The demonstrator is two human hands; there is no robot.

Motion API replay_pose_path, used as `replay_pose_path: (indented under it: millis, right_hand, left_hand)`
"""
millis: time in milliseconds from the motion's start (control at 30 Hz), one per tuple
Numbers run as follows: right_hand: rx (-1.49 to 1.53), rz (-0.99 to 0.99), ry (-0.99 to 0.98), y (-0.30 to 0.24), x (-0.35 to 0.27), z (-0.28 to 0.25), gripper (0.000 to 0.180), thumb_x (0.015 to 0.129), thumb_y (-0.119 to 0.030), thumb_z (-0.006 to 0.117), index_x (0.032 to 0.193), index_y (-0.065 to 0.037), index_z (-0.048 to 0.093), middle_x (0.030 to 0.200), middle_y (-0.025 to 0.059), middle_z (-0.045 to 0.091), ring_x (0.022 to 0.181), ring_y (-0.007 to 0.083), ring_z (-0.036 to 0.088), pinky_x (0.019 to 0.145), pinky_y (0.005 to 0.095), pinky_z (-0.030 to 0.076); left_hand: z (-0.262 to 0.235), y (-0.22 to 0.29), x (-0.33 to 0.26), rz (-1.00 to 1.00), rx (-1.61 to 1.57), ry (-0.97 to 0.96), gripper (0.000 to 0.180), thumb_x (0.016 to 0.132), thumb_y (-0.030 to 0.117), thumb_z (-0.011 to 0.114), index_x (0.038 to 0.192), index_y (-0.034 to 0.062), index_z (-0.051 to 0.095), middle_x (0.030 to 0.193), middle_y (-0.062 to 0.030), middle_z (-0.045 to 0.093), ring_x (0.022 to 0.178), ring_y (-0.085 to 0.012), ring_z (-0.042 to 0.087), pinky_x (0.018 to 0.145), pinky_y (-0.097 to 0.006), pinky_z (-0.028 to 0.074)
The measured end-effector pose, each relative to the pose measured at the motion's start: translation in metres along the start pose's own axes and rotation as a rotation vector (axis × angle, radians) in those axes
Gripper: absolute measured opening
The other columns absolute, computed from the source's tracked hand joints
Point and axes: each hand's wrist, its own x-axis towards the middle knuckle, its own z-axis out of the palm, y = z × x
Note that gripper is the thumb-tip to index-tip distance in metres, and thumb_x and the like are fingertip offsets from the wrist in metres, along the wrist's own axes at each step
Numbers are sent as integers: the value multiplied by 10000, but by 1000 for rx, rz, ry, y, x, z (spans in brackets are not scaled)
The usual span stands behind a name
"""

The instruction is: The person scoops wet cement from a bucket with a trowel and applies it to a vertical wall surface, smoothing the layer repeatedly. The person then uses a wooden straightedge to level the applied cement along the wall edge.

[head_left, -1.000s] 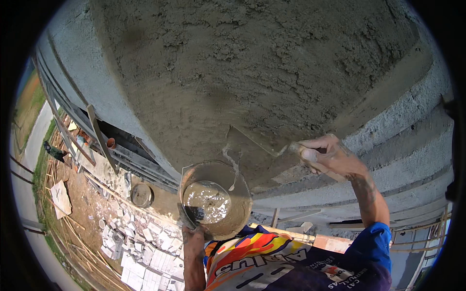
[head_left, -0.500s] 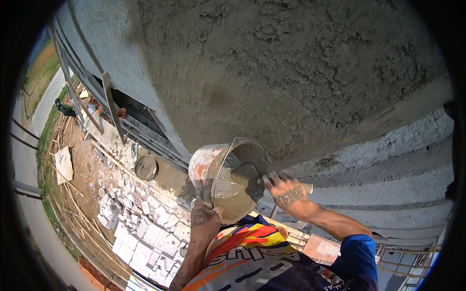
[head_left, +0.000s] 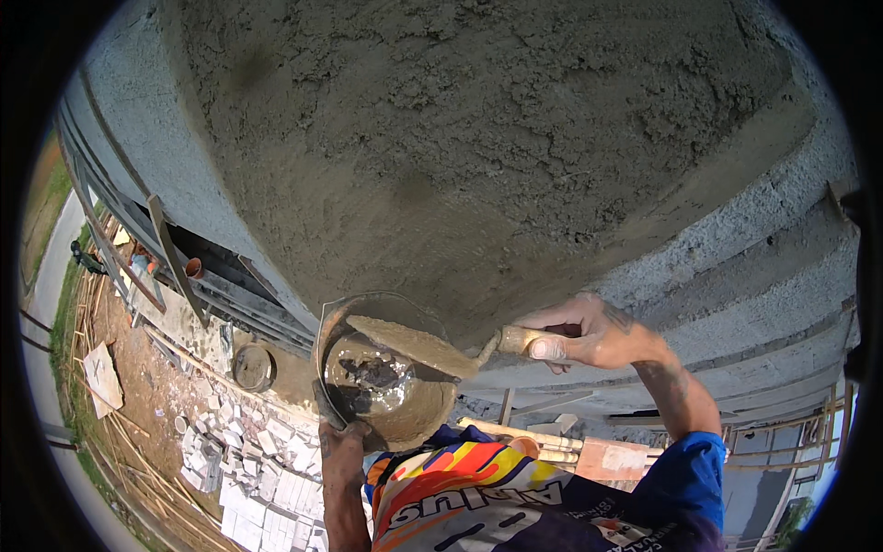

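Note:
My left hand (head_left: 344, 442) grips the near left rim of a round bucket (head_left: 425, 416), whose inside is coated with wet grey mortar. Dark, watery mortar (head_left: 372, 370) glistens at its bottom. A trowel (head_left: 414, 346) lies across the bucket's opening, its blade smeared with mortar. The fingers of my right hand (head_left: 602, 333) are closed round its pale wooden handle, just right of the bucket. Beyond both hands rises a wall (head_left: 478, 175) covered in wet mortar, rough toward the top right and smoother low down near the bucket.
Bamboo poles (head_left: 538, 443) and a reddish board (head_left: 610, 460) lie close behind my right arm. Down at the left are a pile of broken white blocks (head_left: 262, 492), a round tub (head_left: 253, 367) and slanting planks (head_left: 175, 258). Farther off, a person in dark clothes (head_left: 87, 258) is on the ground.
The bucket has moved slightly left and down, and its opening now faces me more. My right hand has shifted right and up, bringing the trowel into plain sight across the bucket.

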Motion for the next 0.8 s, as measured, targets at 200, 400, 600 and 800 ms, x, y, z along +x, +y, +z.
replay_pose_path:
  millis: [200,400,600,800]
  right_hand:
    - [140,8,629,-22,-91,-52,523,989,-461,671,1190,20,715,786,43,651,589,115,609,498,264,486]
    - [-34,-2,755,-20,-136,-33,506,946,-418,730,1148,46,718,802,61,656,610,142,619,526,272,495]
    - [-917,-88,314,47,-16,73,278,930,-247,698,1084,-18,731,1142,191,671,873,337,732,743,410,595]
    - [-833,41,86,113,55,144,268,964,-233,651,1176,-79,704,1273,182,640,988,357,719,816,462,595]
  left_hand:
    - [-3,-10,3,-75,-12,-102,571,800,148,697,1303,6,468,1123,-147,623,956,-235,619,828,-361,523]
    - [16,9,-12,70,-99,-108,480,791,68,665,1241,-14,520,1037,-121,641,839,-205,621,709,-348,532]
    - [27,16,-16,267,53,-161,506,809,-34,604,1307,-67,519,989,-133,650,807,-215,630,697,-357,534]
    - [25,15,-17,434,343,-149,489,831,26,625,1286,-115,518,1002,-167,677,850,-222,642,780,-362,528]
